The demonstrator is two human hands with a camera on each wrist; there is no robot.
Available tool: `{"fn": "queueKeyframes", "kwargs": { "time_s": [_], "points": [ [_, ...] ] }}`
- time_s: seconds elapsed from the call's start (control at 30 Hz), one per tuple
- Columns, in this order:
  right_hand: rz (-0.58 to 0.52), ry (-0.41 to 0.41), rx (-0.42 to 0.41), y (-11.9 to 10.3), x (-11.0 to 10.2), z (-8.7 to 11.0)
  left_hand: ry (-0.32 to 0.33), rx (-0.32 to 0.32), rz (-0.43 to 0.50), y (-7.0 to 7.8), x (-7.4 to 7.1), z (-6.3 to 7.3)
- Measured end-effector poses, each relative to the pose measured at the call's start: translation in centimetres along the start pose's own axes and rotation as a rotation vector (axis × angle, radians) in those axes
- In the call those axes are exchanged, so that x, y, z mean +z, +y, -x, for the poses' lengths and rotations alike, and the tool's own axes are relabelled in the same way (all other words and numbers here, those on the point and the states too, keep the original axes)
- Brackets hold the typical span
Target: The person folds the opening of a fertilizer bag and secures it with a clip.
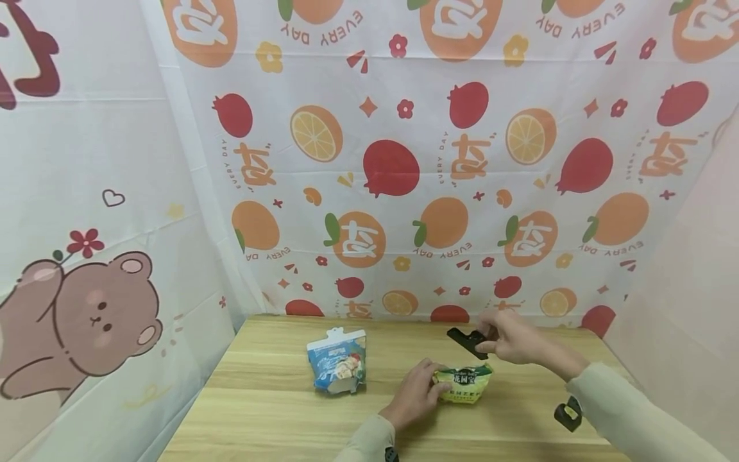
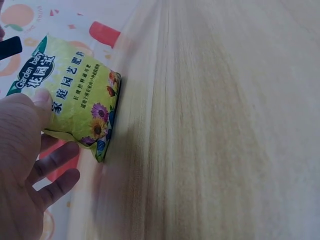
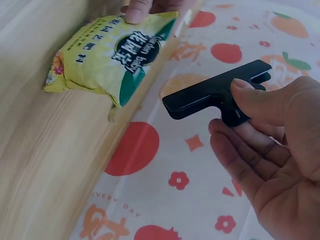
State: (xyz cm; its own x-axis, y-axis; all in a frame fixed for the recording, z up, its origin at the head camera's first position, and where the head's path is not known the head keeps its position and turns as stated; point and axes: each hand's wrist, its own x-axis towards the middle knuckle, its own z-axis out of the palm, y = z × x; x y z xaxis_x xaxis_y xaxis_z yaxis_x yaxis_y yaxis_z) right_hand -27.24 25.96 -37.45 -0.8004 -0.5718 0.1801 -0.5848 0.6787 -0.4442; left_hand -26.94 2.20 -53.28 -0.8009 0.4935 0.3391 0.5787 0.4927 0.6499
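Observation:
A yellow-green fertilizer bag point(image 1: 464, 387) with a dark green top edge stands on the wooden table. My left hand point(image 1: 417, 394) pinches its left side, the thumb point(image 2: 44, 102) on the printed front and the other fingers behind. Above and behind the bag, my right hand point(image 1: 508, 337) holds a black bag clip point(image 1: 466, 342) by its handle, thumb on one side and fingers on the other. In the right wrist view the long bar of the clip point(image 3: 215, 90) points toward the bag, apart from its top edge.
To the left on the table stands a blue snack bag point(image 1: 339, 366) with a white clip point(image 1: 336, 337) along its top. The wooden table point(image 1: 277, 410) ends at a fruit-printed curtain point(image 1: 392, 256) behind, with a bear-printed curtain point(image 1: 86, 321) on the left.

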Motion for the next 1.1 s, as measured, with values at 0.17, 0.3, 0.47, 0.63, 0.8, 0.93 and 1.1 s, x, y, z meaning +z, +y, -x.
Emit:
{"fn": "queueKeyframes", "kwargs": {
  "time_s": [0.17,0.3,0.47,0.63,0.8,0.93,1.1],
  "points": [
    [0.044,-0.010,-0.058,-0.6,0.5,-0.3,0.001,-0.009,-0.006,0.0,0.0,0.0],
    [0.063,-0.025,-0.093,-1.0,0.8,-0.4,-0.007,-0.019,0.005,-0.1,0.1,0.0],
    [0.084,-0.063,-0.117,-1.1,1.1,-0.5,-0.007,-0.017,0.013,-0.2,0.1,-0.1],
    [0.101,-0.086,-0.133,-1.0,1.4,-0.4,0.006,0.001,0.003,-0.2,0.1,-0.1],
    [0.120,-0.103,-0.136,-0.6,1.8,-0.3,0.015,0.019,-0.012,-0.2,0.1,-0.1],
    [0.125,-0.109,-0.130,-0.3,2.1,-0.3,0.013,0.017,-0.009,-0.1,0.0,-0.1],
    [0.125,-0.123,-0.098,-0.3,2.3,-0.2,0.015,0.018,-0.022,0.0,-0.1,-0.2]
  ]
}}
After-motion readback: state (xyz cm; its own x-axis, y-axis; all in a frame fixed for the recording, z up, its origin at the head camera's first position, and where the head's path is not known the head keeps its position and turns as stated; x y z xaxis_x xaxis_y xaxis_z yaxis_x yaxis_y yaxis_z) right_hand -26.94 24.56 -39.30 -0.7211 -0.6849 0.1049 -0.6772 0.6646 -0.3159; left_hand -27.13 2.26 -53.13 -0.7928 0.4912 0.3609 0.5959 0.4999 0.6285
